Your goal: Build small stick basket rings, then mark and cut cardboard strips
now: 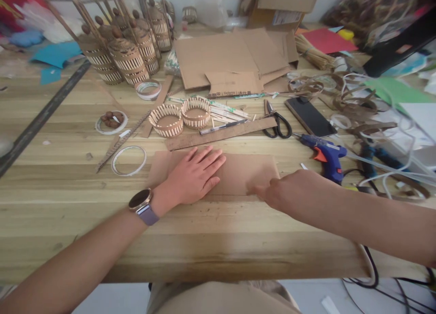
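Observation:
A flat brown cardboard sheet lies on the wooden table in front of me. My left hand, with a watch on its wrist, rests flat on the sheet's left half, fingers stretched out. My right hand is at the sheet's front right edge, fingers curled and blurred by motion, touching or pinching the cardboard edge; I cannot make out a tool in it.
Behind the sheet lie a cardboard strip, a craft knife, scissors, two small stick baskets, tape rolls, a phone and a blue glue gun. Cardboard pieces and woven baskets stand further back. Cables trail at right.

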Tool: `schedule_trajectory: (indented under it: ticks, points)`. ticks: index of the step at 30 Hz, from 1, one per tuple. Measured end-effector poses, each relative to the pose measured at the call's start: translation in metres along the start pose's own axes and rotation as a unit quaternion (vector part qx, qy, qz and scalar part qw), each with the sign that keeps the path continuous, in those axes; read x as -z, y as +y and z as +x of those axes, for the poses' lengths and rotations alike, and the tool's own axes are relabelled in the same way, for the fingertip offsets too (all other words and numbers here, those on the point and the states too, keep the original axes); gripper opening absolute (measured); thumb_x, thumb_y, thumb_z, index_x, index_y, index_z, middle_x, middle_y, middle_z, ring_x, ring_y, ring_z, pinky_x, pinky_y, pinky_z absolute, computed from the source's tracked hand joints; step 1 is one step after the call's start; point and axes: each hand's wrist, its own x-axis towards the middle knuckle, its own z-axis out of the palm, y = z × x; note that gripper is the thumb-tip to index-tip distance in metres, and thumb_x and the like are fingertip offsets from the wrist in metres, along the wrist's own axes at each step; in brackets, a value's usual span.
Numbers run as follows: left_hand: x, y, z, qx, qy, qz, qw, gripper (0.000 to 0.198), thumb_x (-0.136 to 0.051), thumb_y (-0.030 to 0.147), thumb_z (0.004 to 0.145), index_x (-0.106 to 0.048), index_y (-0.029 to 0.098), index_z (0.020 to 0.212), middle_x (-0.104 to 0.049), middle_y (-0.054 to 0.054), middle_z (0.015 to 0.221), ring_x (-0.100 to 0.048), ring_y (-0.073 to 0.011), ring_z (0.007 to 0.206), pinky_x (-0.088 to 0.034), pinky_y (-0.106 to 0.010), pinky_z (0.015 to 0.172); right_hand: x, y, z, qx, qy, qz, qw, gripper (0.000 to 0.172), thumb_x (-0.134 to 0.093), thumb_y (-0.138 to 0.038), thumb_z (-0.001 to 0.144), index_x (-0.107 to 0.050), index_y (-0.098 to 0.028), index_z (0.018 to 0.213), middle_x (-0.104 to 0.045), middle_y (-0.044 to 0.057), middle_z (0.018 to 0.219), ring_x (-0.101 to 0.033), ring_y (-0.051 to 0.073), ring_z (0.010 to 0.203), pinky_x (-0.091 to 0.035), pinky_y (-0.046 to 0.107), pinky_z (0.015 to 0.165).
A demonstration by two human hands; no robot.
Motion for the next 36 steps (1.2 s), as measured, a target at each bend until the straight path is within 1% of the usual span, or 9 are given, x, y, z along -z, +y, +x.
schedule_trajectory:
  ticks: [4,7,12,17,20,25,31,34,36]
  points:
    - [-0.001,0.000,0.000,-0.002,0.005,0.000,1.000,0.055,-0.027,0.042,0.107,-0.034,0.019,0.156,-0.037,-0.008,0.160,-0.027,-0.0285,0.150,-0.019,-0.050,0.122,-0.011,0.003,-0.003,-0.004,0.022,-0.017,1.000,0.067,-0.057,0.008,0.067,-0.058,-0.023,0.127,-0.066,-0.001,0.062,-0.063,0.018,0.048,-0.016,0.028,0.044]
    - [-0.001,-0.001,0.000,-0.004,0.005,0.000,1.000,0.055,-0.026,0.042,0.107,-0.035,0.018,0.155,-0.037,-0.008,0.161,-0.027,-0.0288,0.150,-0.019,-0.050,0.122,-0.012,0.005,-0.006,-0.002,0.028,-0.011,1.000,0.068,-0.056,0.010,0.067,-0.059,-0.022,0.127,-0.068,0.000,0.063,-0.064,0.019,0.050,-0.016,0.028,0.044]
    - [-0.001,-0.001,-0.001,-0.005,0.006,0.002,1.000,0.055,-0.026,0.042,0.107,-0.034,0.018,0.156,-0.036,-0.007,0.161,-0.026,-0.0282,0.151,-0.018,-0.050,0.122,-0.006,0.007,-0.008,-0.006,0.004,0.013,1.000,0.069,-0.054,0.011,0.070,-0.058,-0.023,0.130,-0.072,0.002,0.069,-0.067,0.020,0.053,-0.019,0.026,0.044]
    - [-0.001,-0.001,-0.001,-0.003,0.007,0.002,1.000,0.055,-0.026,0.042,0.107,-0.033,0.020,0.156,-0.036,-0.007,0.161,-0.026,-0.0280,0.150,-0.018,-0.050,0.122,-0.003,0.010,-0.010,0.002,-0.035,0.009,0.999,0.063,-0.054,0.007,0.076,-0.056,-0.022,0.132,-0.072,0.004,0.073,-0.071,0.023,0.061,-0.017,0.030,0.044]
    - [-0.001,-0.001,-0.001,-0.005,0.007,0.002,1.000,0.055,-0.026,0.042,0.107,-0.033,0.019,0.156,-0.036,-0.007,0.161,-0.027,-0.0286,0.150,-0.019,-0.050,0.122,-0.003,0.011,-0.012,-0.002,-0.037,0.003,0.999,0.064,-0.054,0.007,0.076,-0.055,-0.023,0.133,-0.072,0.004,0.073,-0.070,0.023,0.060,-0.016,0.029,0.044]
    - [-0.002,-0.002,-0.001,-0.006,0.008,0.000,1.000,0.055,-0.025,0.043,0.107,-0.034,0.019,0.156,-0.036,-0.007,0.161,-0.027,-0.0284,0.150,-0.019,-0.049,0.122,-0.012,0.013,-0.014,-0.008,-0.008,0.005,1.000,0.067,-0.053,0.009,0.073,-0.056,-0.025,0.131,-0.071,0.002,0.070,-0.067,0.021,0.054,-0.015,0.029,0.045]
    - [-0.002,-0.002,-0.001,-0.007,0.011,0.001,1.000,0.055,-0.024,0.043,0.107,-0.034,0.018,0.156,-0.035,-0.007,0.162,-0.026,-0.0282,0.151,-0.017,-0.049,0.122,-0.030,0.016,-0.020,-0.029,0.054,0.004,0.998,0.071,-0.052,0.010,0.066,-0.058,-0.023,0.128,-0.066,0.000,0.063,-0.059,0.016,0.048,-0.015,0.029,0.046]
    - [-0.002,-0.002,-0.002,-0.008,0.008,0.002,1.000,0.055,-0.023,0.043,0.108,-0.035,0.018,0.155,-0.035,-0.007,0.162,-0.026,-0.0282,0.150,-0.016,-0.049,0.122,-0.028,0.017,-0.022,-0.015,0.023,0.013,1.000,0.065,-0.053,0.008,0.067,-0.059,-0.022,0.124,-0.067,0.000,0.066,-0.061,0.016,0.050,-0.014,0.030,0.046]
    - [-0.002,-0.003,-0.001,-0.008,0.008,0.001,1.000,0.056,-0.023,0.044,0.108,-0.035,0.017,0.155,-0.035,-0.007,0.161,-0.026,-0.0284,0.150,-0.017,-0.049,0.122,-0.027,0.017,-0.023,-0.014,0.010,0.008,1.000,0.065,-0.053,0.008,0.068,-0.059,-0.022,0.126,-0.068,0.001,0.067,-0.062,0.016,0.051,-0.015,0.030,0.046]
